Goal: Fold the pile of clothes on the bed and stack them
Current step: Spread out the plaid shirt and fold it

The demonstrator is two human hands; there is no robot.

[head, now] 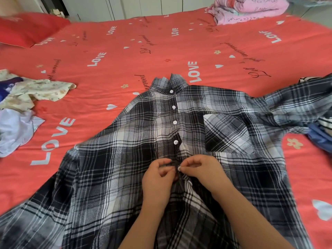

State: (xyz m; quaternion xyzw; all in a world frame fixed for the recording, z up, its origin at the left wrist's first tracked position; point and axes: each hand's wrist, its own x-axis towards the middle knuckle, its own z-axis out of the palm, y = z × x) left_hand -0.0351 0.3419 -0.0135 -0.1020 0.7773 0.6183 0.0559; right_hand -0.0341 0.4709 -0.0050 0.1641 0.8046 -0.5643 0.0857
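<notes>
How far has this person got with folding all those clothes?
Early on. Done: the plaid shirt lies spread front-up, upper buttons fastened. In hand: the left hand and right hand pinch its placket at the next button. Left: folding it, plus the crumpled clothes on the left and those on the right.

The plaid shirt [125, 159] lies flat, front up, collar at twelve o'clock, upper buttons fastened; crumpled clothes [36, 91] heaped at nine o'clock.

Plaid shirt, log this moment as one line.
stage: buttoning | plaid shirt: flat on bed, front up | left hand: pinches placket | right hand: pinches button | fold: not started
</notes>
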